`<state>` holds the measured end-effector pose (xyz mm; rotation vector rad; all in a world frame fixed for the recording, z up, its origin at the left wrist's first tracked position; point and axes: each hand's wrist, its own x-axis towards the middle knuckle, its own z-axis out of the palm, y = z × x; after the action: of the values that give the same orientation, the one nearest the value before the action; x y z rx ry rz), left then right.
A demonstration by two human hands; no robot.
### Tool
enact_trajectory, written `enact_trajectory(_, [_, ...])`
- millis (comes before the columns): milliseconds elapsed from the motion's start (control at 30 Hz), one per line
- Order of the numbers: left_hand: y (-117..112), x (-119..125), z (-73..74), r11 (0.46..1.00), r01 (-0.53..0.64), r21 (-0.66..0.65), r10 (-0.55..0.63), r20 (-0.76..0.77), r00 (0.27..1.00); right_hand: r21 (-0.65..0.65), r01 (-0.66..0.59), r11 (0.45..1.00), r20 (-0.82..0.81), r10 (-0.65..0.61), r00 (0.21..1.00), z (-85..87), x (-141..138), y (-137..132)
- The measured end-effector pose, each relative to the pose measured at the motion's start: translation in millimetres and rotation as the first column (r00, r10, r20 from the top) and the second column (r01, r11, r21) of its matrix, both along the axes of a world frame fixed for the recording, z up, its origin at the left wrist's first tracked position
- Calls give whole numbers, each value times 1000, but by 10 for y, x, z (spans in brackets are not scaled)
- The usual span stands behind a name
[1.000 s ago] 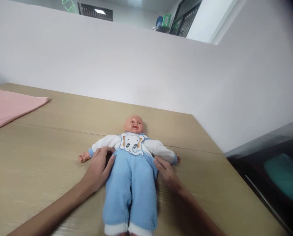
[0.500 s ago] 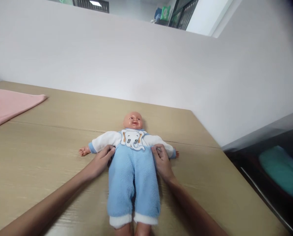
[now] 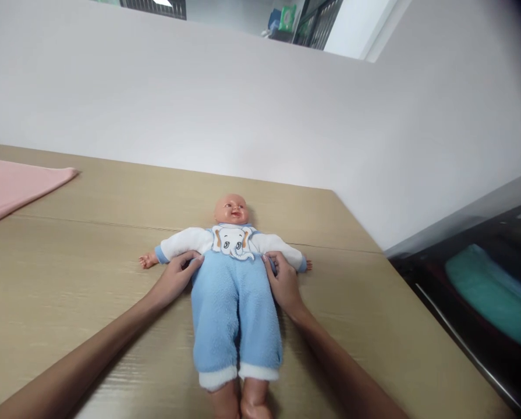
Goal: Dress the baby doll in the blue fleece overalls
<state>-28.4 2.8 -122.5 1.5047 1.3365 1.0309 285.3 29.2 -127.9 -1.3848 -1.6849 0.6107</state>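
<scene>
A baby doll [image 3: 234, 285] lies face up on the wooden table [image 3: 89, 262], head away from me. It wears a fluffy blue romper with white sleeves and an elephant patch on the chest. My left hand [image 3: 175, 279] grips the doll's side just under its arm, fingers curled into the blue fabric. On the other flank my right hand [image 3: 282, 282] holds the romper the same way, below the other sleeve. The doll's bare feet show at the bottom edge.
A pink cloth [image 3: 11, 189] lies flat at the far left of the table. A white wall [image 3: 243, 105] runs along the table's back edge. To the right, beyond the table's edge, a dark glass-topped unit [image 3: 482, 291] holds something teal.
Both hands have slid up the doll's sides and closed on the romper under its arms. The doll sits further from me in view, its bare feet now showing.
</scene>
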Motion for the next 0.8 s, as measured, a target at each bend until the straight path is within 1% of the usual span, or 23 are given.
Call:
enact_trajectory(100, [-23, 19, 1, 997, -31, 64, 37, -92, 995, 33, -12, 999, 32, 11, 999, 20, 104, 4])
enact_trajectory(167, [-53, 19, 0, 983, -86, 160, 110, -151, 982, 129, 2, 992, 127, -18, 992, 38, 285, 10])
enact_trajectory(200, [-71, 16, 4, 965, -119, 232, 161, -170, 972, 201, 13, 980, 199, -54, 978, 44, 411, 16])
enact_trajectory(267, [-103, 14, 36, 902, -166, 398, 258, -191, 947, 335, 27, 942, 345, -149, 927, 41, 713, 43])
enact_trajectory(300, [-113, 22, 72, 865, -170, 472, 292, -198, 936, 364, 16, 931, 402, -173, 899, 31, 871, 62])
enact_trajectory(333, [-117, 41, 123, 834, -152, 530, 304, -212, 929, 360, -8, 933, 447, -165, 879, 18, 1021, 85])
enact_trajectory(400, [-94, 122, 263, 802, -52, 595, 257, -266, 929, 287, -58, 956, 472, -89, 877, -9, 1260, 137])
enact_trajectory(467, [-21, 266, 425, 792, 111, 600, 131, -344, 930, 190, -109, 976, 453, 11, 891, -20, 1383, 187])
enact_trajectory(533, [106, 457, 564, 787, 271, 554, -17, -420, 907, 128, -138, 982, 398, 76, 914, 3, 1399, 228])
enact_trajectory(567, [187, 563, 615, 786, 333, 521, -80, -449, 890, 119, -138, 983, 359, 87, 929, 32, 1380, 240])
enact_trajectory(633, [369, 778, 674, 783, 422, 457, -161, -507, 847, 107, -117, 987, 263, 85, 961, 128, 1314, 244])
enact_trajectory(700, [548, 978, 690, 767, 491, 414, -190, -584, 789, 78, -86, 993, 156, 73, 985, 274, 1226, 212])
enact_trajectory(800, [743, 1214, 679, 745, 536, 396, -145, -690, 710, 56, -58, 997, 7, 57, 998, 546, 1024, 113])
